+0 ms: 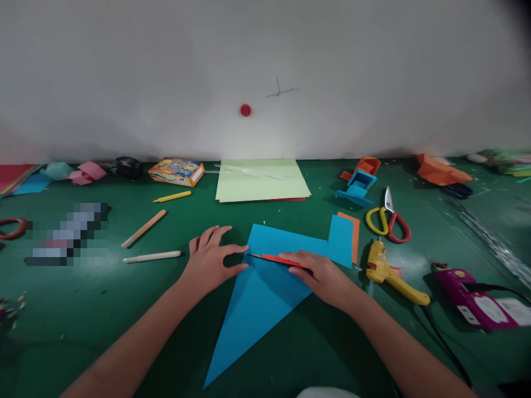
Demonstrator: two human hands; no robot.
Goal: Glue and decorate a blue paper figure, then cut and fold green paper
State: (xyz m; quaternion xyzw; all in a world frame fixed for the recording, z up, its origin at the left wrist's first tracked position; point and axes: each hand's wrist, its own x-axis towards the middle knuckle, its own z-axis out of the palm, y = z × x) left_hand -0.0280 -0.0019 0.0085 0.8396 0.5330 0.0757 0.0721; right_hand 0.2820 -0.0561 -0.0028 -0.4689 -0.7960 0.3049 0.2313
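Observation:
A large blue paper sheet (265,298), cut to a slanting shape with a long point toward me, lies flat on the green table. My left hand (211,257) has its fingers spread, and the tips of its thumb and index finger touch the sheet's left edge. In my right hand (321,273) is a slim red-and-black tool (276,258) with a ridged red grip, shut between the fingers and lying low over the sheet. Its thin dark tip points left, close to my left fingertips. Whether it is a pen or a knife is unclear.
To the right lie scissors (390,216), a yellow glue gun (392,271), a purple device (473,298) and small blue (338,237) and orange (355,237) paper pieces. Wooden sticks (145,228) are at left. Pale green sheets (261,179) and a small box (177,171) sit by the wall.

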